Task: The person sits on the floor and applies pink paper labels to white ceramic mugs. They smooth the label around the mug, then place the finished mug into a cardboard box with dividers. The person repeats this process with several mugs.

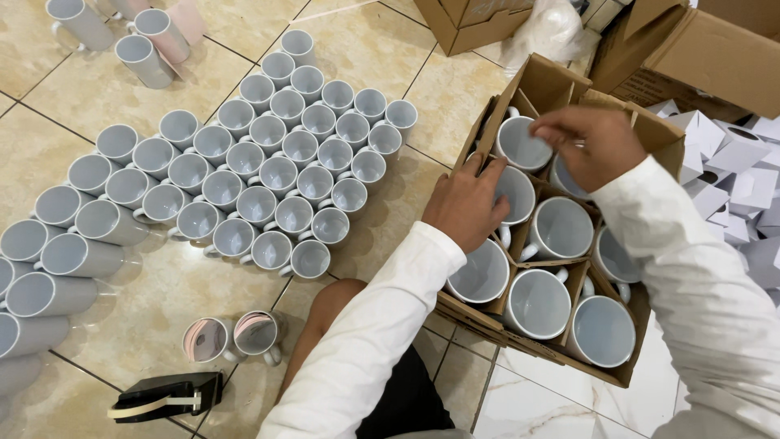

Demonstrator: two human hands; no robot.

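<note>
Cardboard box (pixel 546 81) of white mugs (pixel 561 229): left hand (pixel 467 203) grips one (dividers crowd), right hand (pixel 589 142) curled, contents unclear

A home packing spot on a tiled floor (pixel 146 325): white mugs (pixel 276 175) massed at ten o'clock, divided carton (pixel 540 81) at three, tape dispenser (pixel 166 396) at seven

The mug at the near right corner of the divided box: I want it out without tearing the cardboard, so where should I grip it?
Probably by the rim, from straight above. The mug stands mouth-up in its cell of the box, dividers close around its sides and the handle hidden, so only the open rim is free. Pinch it, fingers inside and thumb outside, then lift vertically.
</note>
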